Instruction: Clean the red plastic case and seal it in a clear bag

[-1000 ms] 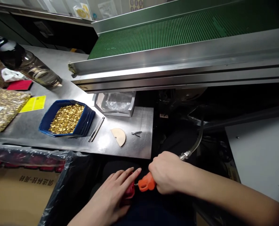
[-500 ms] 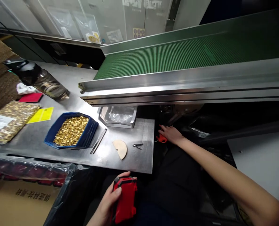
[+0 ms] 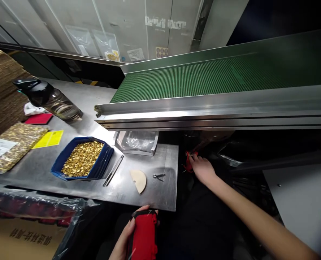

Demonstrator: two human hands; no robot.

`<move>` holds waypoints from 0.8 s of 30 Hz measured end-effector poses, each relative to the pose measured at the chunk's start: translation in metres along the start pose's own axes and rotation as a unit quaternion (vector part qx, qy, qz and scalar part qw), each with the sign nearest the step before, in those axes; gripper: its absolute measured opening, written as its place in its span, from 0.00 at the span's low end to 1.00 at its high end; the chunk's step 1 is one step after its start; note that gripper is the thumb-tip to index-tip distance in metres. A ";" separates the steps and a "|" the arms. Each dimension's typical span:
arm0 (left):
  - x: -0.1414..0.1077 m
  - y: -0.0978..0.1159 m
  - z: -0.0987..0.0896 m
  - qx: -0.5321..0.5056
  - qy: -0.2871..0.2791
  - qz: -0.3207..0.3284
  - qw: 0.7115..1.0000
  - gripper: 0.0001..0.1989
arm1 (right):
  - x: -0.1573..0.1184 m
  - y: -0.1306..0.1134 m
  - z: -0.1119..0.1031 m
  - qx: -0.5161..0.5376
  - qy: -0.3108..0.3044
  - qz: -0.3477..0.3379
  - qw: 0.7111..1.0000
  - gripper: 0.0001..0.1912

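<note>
My left hand (image 3: 126, 233) is wrapped round a red case with black edges (image 3: 144, 234), held below the table's front edge. Just past the table's right end, my right hand (image 3: 203, 169) has its fingertips closed on a small red piece (image 3: 187, 162); its exact kind is unclear, and part of it is hidden behind the fingers. Close by on the metal table (image 3: 165, 195) lie small nippers (image 3: 158, 177) and a pale half-round disc (image 3: 139, 181). Farther left are a slim knife-like tool (image 3: 113, 171) and a blue bin (image 3: 57, 164) of small gold-coloured pieces.
A green conveyor (image 3: 176, 81) with a metal side rail runs above the table. Beneath it sits a metal tray (image 3: 152, 150) with clear plastic. A bottle (image 3: 63, 104), a bag of gold pieces (image 3: 16, 144) and a plastic-lined carton (image 3: 22, 245) are on the left.
The view has tilted up slightly, so everything sits lower. My right fingers have closed over the red piece, which has turned. The red case in my left hand shows its flat face more.
</note>
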State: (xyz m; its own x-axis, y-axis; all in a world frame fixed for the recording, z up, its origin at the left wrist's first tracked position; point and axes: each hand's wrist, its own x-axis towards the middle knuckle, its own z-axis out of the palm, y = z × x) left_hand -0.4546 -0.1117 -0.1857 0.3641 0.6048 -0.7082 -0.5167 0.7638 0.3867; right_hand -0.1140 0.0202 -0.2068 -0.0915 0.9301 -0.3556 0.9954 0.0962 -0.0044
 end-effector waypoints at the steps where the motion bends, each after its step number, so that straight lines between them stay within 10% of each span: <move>1: -0.002 0.002 0.003 -0.012 0.000 0.006 1.000 0.33 | -0.018 -0.012 -0.006 0.033 -0.004 0.012 0.999 0.19; 5: 0.005 -0.002 0.015 -0.012 -0.015 0.030 0.999 0.33 | -0.095 -0.078 -0.009 0.228 -0.098 -0.065 0.966 0.22; 9: 0.025 -0.016 0.023 0.111 -0.041 0.073 0.990 0.33 | -0.132 -0.130 0.027 0.736 -0.181 -0.086 0.647 0.39; 11: 0.036 -0.019 0.023 0.208 -0.029 0.116 0.971 0.32 | -0.133 -0.138 0.046 0.799 -0.160 -0.003 0.579 0.42; 13: 0.044 -0.013 0.021 0.322 0.013 0.193 0.927 0.30 | -0.127 -0.134 0.057 0.774 -0.138 0.079 0.613 0.38; 16: 0.053 0.015 0.022 0.485 0.085 0.329 0.806 0.22 | -0.114 -0.122 0.051 0.634 -0.104 0.138 0.754 0.29; 19: 0.065 0.060 0.033 0.538 0.093 0.388 0.743 0.15 | -0.101 -0.117 0.030 0.476 -0.088 0.128 0.866 0.21; 24: 0.114 0.133 0.060 0.596 0.104 0.451 0.656 0.12 | -0.080 -0.122 0.000 0.357 -0.080 0.100 0.925 0.23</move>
State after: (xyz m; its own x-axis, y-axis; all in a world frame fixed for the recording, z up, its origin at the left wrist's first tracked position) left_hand -0.4360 0.0724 -0.1792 0.1497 0.9827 0.1094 0.5683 -0.1760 0.8037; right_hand -0.2278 -0.0659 -0.1773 0.0448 0.8343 -0.5496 0.7637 -0.3832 -0.5195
